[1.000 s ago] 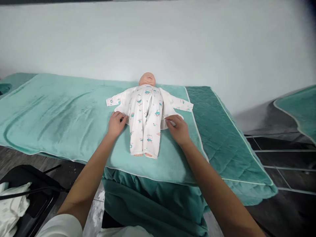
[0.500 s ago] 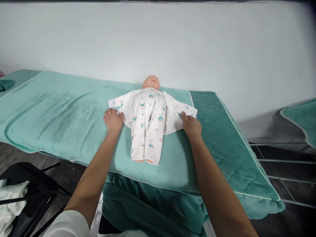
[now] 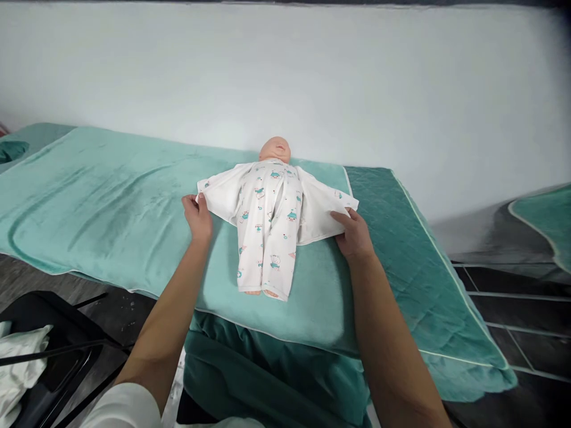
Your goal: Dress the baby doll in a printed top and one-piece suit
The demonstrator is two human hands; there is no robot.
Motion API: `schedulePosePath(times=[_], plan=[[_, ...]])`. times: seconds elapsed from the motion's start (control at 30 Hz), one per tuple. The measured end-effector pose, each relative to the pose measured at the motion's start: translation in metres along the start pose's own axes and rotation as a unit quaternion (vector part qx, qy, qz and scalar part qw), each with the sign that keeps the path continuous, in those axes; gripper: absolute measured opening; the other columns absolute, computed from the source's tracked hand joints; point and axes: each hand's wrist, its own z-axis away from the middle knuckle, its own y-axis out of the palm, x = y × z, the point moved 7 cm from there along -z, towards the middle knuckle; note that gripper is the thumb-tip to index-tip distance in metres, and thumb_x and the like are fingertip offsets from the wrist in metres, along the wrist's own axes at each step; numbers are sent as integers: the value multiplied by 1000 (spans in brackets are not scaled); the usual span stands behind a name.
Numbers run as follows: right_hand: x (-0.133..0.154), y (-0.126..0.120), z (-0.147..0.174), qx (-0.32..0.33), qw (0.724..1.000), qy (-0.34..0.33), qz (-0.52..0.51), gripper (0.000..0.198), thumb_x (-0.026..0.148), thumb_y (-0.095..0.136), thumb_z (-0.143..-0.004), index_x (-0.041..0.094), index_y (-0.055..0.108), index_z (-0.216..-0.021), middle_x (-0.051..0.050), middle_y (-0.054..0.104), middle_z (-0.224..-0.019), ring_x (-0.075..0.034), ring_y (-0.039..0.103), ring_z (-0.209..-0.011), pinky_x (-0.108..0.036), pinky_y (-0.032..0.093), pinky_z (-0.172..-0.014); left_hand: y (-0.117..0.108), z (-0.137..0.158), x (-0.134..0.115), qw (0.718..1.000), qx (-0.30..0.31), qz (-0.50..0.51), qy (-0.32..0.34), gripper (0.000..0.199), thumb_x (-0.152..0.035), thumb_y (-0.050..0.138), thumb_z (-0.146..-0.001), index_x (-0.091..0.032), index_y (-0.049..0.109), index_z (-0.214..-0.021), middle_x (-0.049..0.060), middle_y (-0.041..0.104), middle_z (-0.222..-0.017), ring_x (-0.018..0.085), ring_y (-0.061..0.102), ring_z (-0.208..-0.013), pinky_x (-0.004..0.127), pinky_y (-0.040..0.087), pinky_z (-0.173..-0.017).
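Note:
A baby doll [image 3: 275, 148] lies on its back on the light green bed cover, head toward the wall. It is dressed in a white baby outfit [image 3: 267, 229] with teal animal prints, and its feet show just below the trouser legs. Plain white cloth of the baby top spreads out on both sides of the body. My left hand [image 3: 198, 217] pinches the top's outer edge by the left cuff. On the other side, my right hand [image 3: 354, 232] grips the cloth below the right cuff between thumb and fingers.
The light green cover [image 3: 111, 190] overlies a darker quilted cover [image 3: 428, 285] on the bed. Behind stands a white wall [image 3: 285, 71]. A black chair [image 3: 66, 333] with pale cloth [image 3: 24, 362] is at lower left. Metal bars [image 3: 517, 294] show at right.
My left hand has moved outward and up to the left cuff, and the cloth there is spread over the sleeve. The right-hand cloth now covers most of its sleeve too.

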Motion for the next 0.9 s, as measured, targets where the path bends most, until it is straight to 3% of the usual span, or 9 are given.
schedulePosePath(times=[0.2, 0.27, 0.33, 0.4, 0.47, 0.63, 0.77, 0.83, 0.9], plan=[[59, 61, 21, 81, 990, -94, -68, 23, 38, 69, -76, 25, 58, -91, -5, 73, -108, -22, 69, -87, -37, 56, -75, 4, -2, 3, 1000, 22, -7, -15, 21, -39, 53, -102, -23, 42, -92, -5, 44, -77, 13, 45, -70, 29, 38, -71], [87, 95, 43, 184, 972, -145, 2, 23, 36, 74, -77, 24, 57, -88, -6, 73, -116, -21, 69, -94, -36, 55, -78, 4, -3, 4, 999, 24, -2, -20, 21, -38, 53, -102, -23, 43, -91, -5, 44, -77, 13, 45, -70, 28, 38, -71], [100, 127, 68, 316, 928, -163, 115, 20, 34, 75, -81, 24, 62, -92, -7, 73, -122, -21, 67, -97, -36, 54, -83, 4, -4, 4, 999, 26, 1, -26, 21, -38, 54, -101, -23, 43, -90, -5, 44, -76, 13, 44, -70, 28, 38, -70], [103, 137, 79, 354, 907, -159, 163, 17, 34, 71, -86, 24, 66, -98, -7, 73, -119, -19, 67, -93, -36, 53, -82, 4, -3, 5, 999, 30, 3, -34, 21, -38, 54, -100, -23, 44, -88, -5, 43, -75, 13, 43, -69, 28, 37, -69], [101, 132, 71, 306, 929, -151, 146, 15, 34, 68, -88, 23, 66, -99, -6, 75, -109, -17, 66, -84, -34, 52, -77, 6, -2, 5, 998, 41, 3, -41, 22, -37, 56, -99, -23, 44, -86, -5, 42, -73, 13, 41, -68, 28, 36, -68], [87, 107, 14, 86, 981, -140, 107, 10, 30, 64, -83, 23, 60, -89, -1, 70, -87, -14, 64, -74, -27, 46, -63, 25, -1, 0, 988, 127, 60, -61, 33, -40, 61, -94, -22, 40, -74, -4, 38, -70, 13, 41, -67, 27, 37, -65], [85, 122, -35, 3, 968, -145, 205, 11, 32, 63, -84, 23, 59, -88, 0, 66, -80, -17, 63, -75, -33, 50, -74, 44, 3, -39, 967, 167, 176, -76, 36, -45, 53, -98, -23, 34, -76, -1, 44, -74, 14, 52, -71, 28, 47, -66], [90, 135, -56, -29, 949, -165, 268, 14, 36, 61, -87, 23, 58, -85, -2, 68, -83, -19, 62, -77, -36, 50, -78, 51, 14, -76, 966, 205, 154, -23, 34, -47, 48, -102, -24, 37, -79, 1, 54, -80, 17, 62, -81, 32, 55, -74], [90, 150, -74, -29, 927, -177, 331, 22, 42, 63, -87, 24, 55, -78, -4, 67, -81, -21, 60, -76, -38, 49, -79, 66, 38, -115, 946, 306, 73, 78, 32, -45, 50, -103, -24, 45, -80, 4, 65, -90, 23, 70, -99, 40, 60, -88]])
